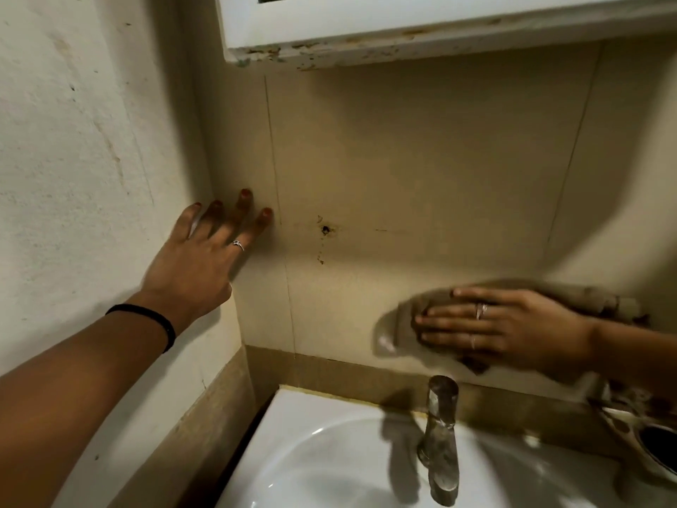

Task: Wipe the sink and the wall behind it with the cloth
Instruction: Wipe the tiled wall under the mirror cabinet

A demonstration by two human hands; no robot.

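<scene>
A white sink (293, 434) fills the lower middle, with a dull metal tap (441, 434) at its back rim. Behind it rises the beige tiled wall (421, 170), marked by a small dark hole with rusty stains. My right hand (505, 324) lies flat, fingers pointing left, pressing a brown-grey cloth (586, 297) against the wall just above the tap. The cloth looks blurred. My left hand (205, 254) rests open on the wall near the left corner, fingers spread, holding nothing.
A white cabinet (403, 34) with a chipped, rusty lower edge hangs above the tiles. A rough pale side wall (73, 159) closes the left. A brown tile band (329, 372) runs behind the sink. A holder (644, 434) sits at the right edge.
</scene>
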